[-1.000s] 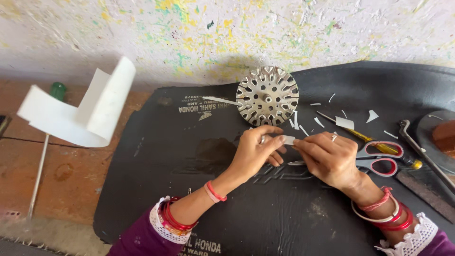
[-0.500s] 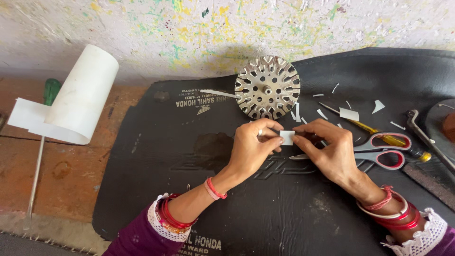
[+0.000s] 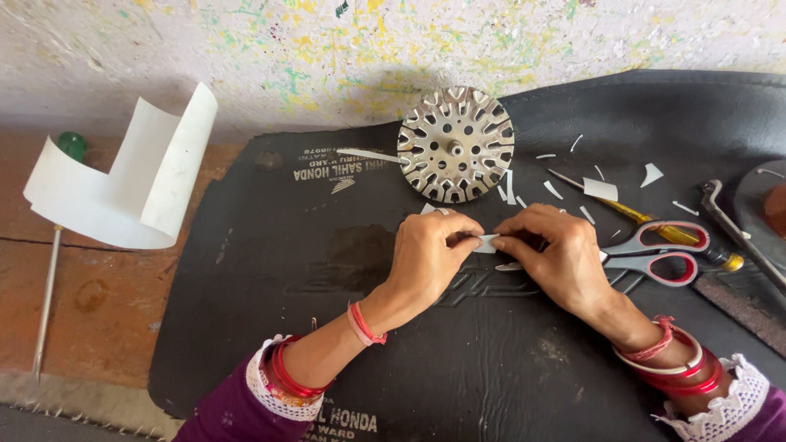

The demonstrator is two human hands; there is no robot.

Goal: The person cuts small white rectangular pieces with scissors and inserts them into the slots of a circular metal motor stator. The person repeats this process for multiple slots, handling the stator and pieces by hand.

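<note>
From my remote feed: left hand [image 3: 430, 250] and right hand [image 3: 557, 254] meet over the black rubber mat [image 3: 270, 311], both pinching one small white paper strip [image 3: 488, 243] between thumb and fingertips. Most of the strip is hidden by the fingers; I see only the short middle stretch. The slotted metal disc [image 3: 456, 143] lies just beyond the hands, whole and flat. The red-handled scissors [image 3: 655, 254] lie beside the right hand, their blades covered by it. A yellow-handled tool [image 3: 647, 221] is partly under the scissors; its kind is unclear. White paper scraps [image 3: 600, 189] are scattered near the disc. The curled white sheet [image 3: 139, 184] stands at left, screening a green-handled screwdriver [image 3: 49, 278]. Metal items at the right edge are cut off.
</note>
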